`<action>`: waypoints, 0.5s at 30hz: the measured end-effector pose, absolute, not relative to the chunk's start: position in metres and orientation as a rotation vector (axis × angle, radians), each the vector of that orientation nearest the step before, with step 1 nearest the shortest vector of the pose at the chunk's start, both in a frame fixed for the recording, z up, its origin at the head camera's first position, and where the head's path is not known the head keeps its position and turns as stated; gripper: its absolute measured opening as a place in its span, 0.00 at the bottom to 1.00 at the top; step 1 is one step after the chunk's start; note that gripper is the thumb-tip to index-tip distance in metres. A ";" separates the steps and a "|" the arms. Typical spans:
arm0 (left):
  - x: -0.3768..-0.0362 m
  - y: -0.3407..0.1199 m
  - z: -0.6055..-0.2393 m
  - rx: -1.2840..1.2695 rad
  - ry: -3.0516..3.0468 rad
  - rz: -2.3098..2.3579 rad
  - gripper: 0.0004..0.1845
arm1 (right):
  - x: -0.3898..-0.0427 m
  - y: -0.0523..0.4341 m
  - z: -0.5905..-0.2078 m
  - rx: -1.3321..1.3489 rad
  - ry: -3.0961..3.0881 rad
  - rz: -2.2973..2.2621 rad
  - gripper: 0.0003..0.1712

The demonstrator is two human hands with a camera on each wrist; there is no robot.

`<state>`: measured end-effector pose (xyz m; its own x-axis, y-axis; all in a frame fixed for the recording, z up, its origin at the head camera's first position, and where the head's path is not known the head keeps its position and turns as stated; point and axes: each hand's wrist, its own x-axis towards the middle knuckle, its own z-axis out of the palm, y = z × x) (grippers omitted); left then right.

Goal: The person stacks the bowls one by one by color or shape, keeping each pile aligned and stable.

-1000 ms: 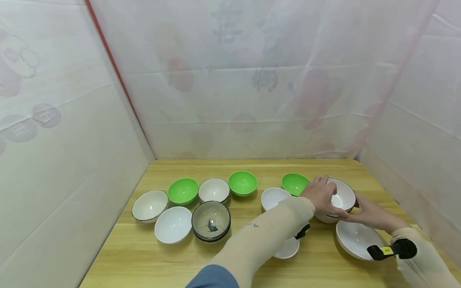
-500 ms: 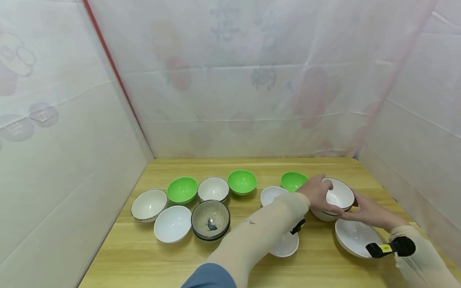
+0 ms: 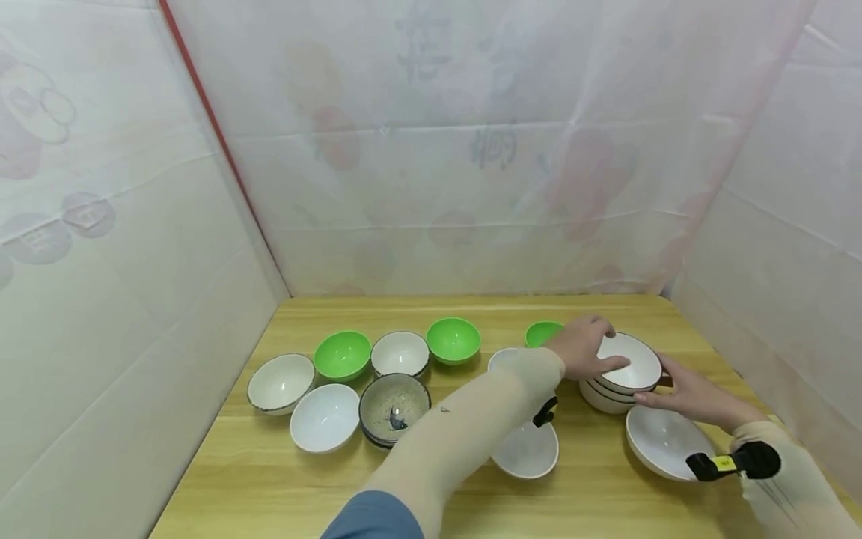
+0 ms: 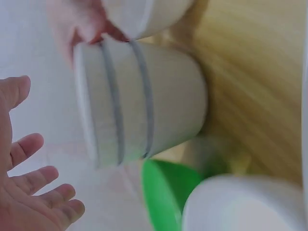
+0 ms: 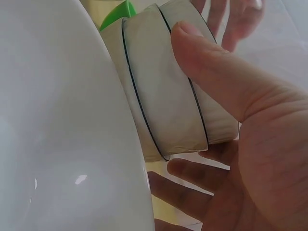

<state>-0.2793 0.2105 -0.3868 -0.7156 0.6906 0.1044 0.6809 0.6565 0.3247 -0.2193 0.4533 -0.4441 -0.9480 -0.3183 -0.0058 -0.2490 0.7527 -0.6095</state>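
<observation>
the left forearm crosses the middle of the head view and hides most of the white bowl at its 12 o'clock and part of the green bowl beyond it. the left hand lies over the rim of the stacked bowls at the right of the bench; its wrist view shows the fingers spread wide and straight, apart from the stack's side, so whether they touch the rim is hard to tell. the right hand sits at the stack's 4 o'clock, thumb pressed on the side, fingers loosely straight beneath, not curled round it. the wrist views are blurred and cut off. a large white bowl lies just at the stack's 5 o'clock, under the right wrist. another white bowl sits at 7 o'clock, partly behind the left sleeve. a cluster of bowls stands well apart at 9 o'clock.
</observation>
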 end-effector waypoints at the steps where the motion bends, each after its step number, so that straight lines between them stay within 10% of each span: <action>1: -0.281 0.205 -0.382 1.179 2.830 0.560 0.29 | -0.220 0.453 -0.443 -0.457 2.838 -0.967 0.53; 15: -0.281 0.123 -0.331 1.189 2.797 0.841 0.27 | -0.211 0.430 -0.399 -0.425 3.105 -1.080 0.55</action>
<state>-0.2808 0.1233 -0.3313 -0.7158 0.6654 0.2118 0.6718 0.5735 0.4687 -0.2109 0.4298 -0.3986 -0.9524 -0.1824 0.2441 -0.2945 0.7564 -0.5840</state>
